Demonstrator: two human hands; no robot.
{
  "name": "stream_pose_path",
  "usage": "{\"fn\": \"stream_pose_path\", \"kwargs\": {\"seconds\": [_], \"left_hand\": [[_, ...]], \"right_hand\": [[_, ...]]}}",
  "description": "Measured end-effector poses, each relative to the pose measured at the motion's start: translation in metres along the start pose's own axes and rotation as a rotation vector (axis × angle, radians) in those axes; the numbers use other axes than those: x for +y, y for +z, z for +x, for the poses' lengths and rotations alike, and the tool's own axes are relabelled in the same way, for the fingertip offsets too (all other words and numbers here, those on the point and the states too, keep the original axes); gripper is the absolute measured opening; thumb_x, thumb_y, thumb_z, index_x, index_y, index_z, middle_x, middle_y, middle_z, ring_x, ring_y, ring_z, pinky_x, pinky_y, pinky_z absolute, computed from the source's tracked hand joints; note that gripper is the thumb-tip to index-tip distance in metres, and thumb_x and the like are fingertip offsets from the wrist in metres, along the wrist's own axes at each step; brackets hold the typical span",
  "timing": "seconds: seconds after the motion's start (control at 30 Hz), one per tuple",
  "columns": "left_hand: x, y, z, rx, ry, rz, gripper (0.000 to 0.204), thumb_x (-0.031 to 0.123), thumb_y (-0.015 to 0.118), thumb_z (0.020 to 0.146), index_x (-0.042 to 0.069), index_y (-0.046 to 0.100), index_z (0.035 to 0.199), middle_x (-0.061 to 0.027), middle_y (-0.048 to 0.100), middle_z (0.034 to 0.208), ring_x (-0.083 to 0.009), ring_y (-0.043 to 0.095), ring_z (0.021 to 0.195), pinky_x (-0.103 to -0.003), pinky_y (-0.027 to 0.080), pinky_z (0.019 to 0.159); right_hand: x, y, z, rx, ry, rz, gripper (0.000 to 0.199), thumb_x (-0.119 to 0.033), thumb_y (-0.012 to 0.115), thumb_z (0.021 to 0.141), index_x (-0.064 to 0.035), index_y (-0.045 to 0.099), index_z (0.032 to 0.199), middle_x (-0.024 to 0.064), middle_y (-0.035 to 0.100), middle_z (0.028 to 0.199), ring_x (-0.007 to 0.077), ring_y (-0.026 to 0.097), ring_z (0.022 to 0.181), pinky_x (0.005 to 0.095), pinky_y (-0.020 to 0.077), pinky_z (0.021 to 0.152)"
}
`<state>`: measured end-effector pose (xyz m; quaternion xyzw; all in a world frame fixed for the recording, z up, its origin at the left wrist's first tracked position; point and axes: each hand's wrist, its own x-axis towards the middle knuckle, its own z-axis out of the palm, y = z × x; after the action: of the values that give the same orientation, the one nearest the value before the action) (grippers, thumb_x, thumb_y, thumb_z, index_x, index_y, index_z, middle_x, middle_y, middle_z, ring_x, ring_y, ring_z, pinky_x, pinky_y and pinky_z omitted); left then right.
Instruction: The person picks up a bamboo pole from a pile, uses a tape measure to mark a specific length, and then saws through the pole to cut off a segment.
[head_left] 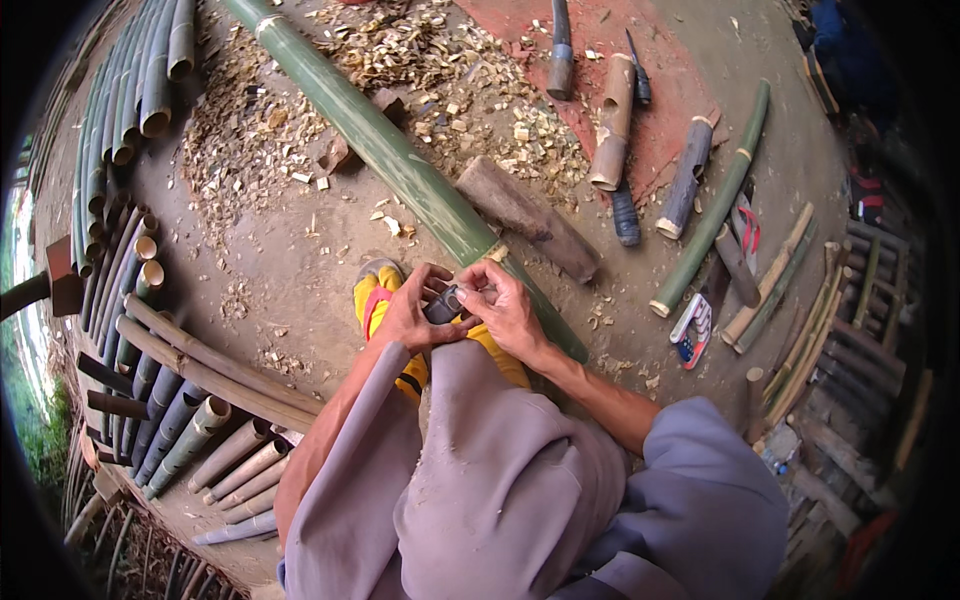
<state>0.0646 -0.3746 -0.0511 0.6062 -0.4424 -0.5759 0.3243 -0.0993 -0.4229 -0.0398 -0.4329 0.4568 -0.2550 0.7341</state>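
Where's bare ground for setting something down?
Left of the left hand: between the bamboo stack and yellow-clad foot, scattered chips aside. Right: between the brown log and slim green pole. Crowded: chip heap ahead, bamboo pieces far right.

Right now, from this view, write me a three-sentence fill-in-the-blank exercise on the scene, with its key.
1. A small black object sits between the right hand and the ____ hand.
2. The long, straight bamboo pole crossing diagonally is ____ in colour.
3. In the picture, the thick brown cylindrical piece lies to that pole's ____.
Missing words: left; green; right.
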Motion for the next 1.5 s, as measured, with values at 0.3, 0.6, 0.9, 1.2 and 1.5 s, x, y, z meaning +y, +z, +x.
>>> {"fn": "stream_pose_path", "kwargs": {"seconds": [0.3, 0.6, 0.9, 1.2, 1.5], "left_hand": [[-0.008, -0.008, -0.011, -0.126, -0.3, -0.568, 0.05, 0.018, 0.082, 0.066, 0.004, 0.057, 0.107, -0.0049, 0.058, 0.097, -0.0128, 0.056, 0.089, -0.026, 0.045, 0.078], [-0.012, -0.002, -0.006, -0.198, -0.078, -0.022, 0.059, 0.008, 0.086, 0.054, 0.0, 0.058, 0.105, -0.0078, 0.058, 0.099, -0.0171, 0.058, 0.091, -0.03, 0.048, 0.082], [-0.007, 0.016, 0.001, -0.226, 0.214, 0.22, 0.052, 0.017, 0.083, 0.053, 0.005, 0.061, 0.098, -0.0102, 0.051, 0.102, -0.0271, 0.051, 0.101, -0.035, 0.042, 0.088], [0.005, -0.057, 0.036, 0.183, 0.062, 0.607, 0.033, 0.017, 0.077, 0.062, 0.001, 0.06, 0.086, -0.0116, 0.06, 0.083, -0.0232, 0.062, 0.075, -0.034, 0.051, 0.069], [0.032, -0.051, 0.083, 0.085, 0.33, 0.702, 0.032, 0.016, 0.075, 0.063, 0.001, 0.06, 0.086, -0.0117, 0.059, 0.085, -0.0271, 0.06, 0.077, -0.035, 0.05, 0.072]], "right_hand": [[-0.003, -0.013, -0.023, -0.157, -0.215, -0.386, 0.033, -0.006, 0.065, 0.079, -0.0029, 0.054, 0.11, 0.0114, 0.06, 0.091, 0.0189, 0.061, 0.075, 0.0331, 0.0515, 0.066], [0.015, -0.023, -0.033, -0.045, -0.254, -0.384, 0.026, -0.01, 0.07, 0.074, -0.002, 0.054, 0.092, 0.0094, 0.056, 0.071, 0.0189, 0.057, 0.064, 0.0333, 0.046, 0.06], [0.011, -0.033, -0.046, -0.042, -0.14, -0.407, 0.021, -0.014, 0.071, 0.077, -0.0013, 0.053, 0.076, 0.0089, 0.052, 0.065, 0.0169, 0.051, 0.06, 0.0311, 0.0435, 0.057], [0.023, -0.115, -0.137, 0.349, 0.264, -0.143, 0.012, -0.011, 0.064, 0.087, -0.0018, 0.056, 0.089, 0.0015, 0.058, 0.068, 0.0052, 0.052, 0.052, 0.0198, 0.0432, 0.045], [0.042, -0.122, -0.151, 0.541, 0.577, 0.21, 0.019, -0.007, 0.068, 0.082, 0.0062, 0.056, 0.09, 0.0127, 0.063, 0.077, 0.0177, 0.064, 0.062, 0.0266, 0.055, 0.054]]}}
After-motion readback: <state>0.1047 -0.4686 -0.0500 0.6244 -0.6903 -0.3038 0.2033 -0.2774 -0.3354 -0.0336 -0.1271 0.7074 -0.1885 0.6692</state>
